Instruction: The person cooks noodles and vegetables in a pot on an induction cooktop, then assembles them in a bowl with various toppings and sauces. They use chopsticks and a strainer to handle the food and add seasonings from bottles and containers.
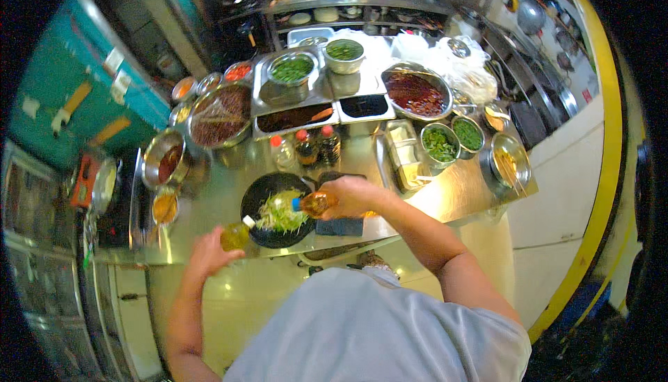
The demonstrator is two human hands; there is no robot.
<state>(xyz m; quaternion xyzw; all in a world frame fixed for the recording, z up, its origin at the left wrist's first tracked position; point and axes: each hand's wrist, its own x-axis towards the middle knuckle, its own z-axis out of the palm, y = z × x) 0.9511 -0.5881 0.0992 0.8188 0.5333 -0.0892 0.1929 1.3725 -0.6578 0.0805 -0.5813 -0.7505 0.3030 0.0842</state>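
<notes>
A round black bowl (283,238) sits on the steel counter, holding pale green shredded vegetable (287,210). My right hand (347,198) grips a bottle of amber liquid (316,204), tipped so that its blue cap end hangs over the bowl. On the bowl's left side, my left hand (211,251) is closed around a bottle of yellow-green liquid (235,237), its white-topped end leaning towards the rim. Whether anything flows from either bottle cannot be made out. Beneath my right hand lies a dark flat board or mat (339,227).
Behind the bowl stand several red-capped bottles (307,148). A large bowl of dark red sauce (417,95) and a basin of dark brown food (219,116) flank steel trays (362,108). Bowls of chopped greens (440,143) and a divided container (404,156) stand to the right.
</notes>
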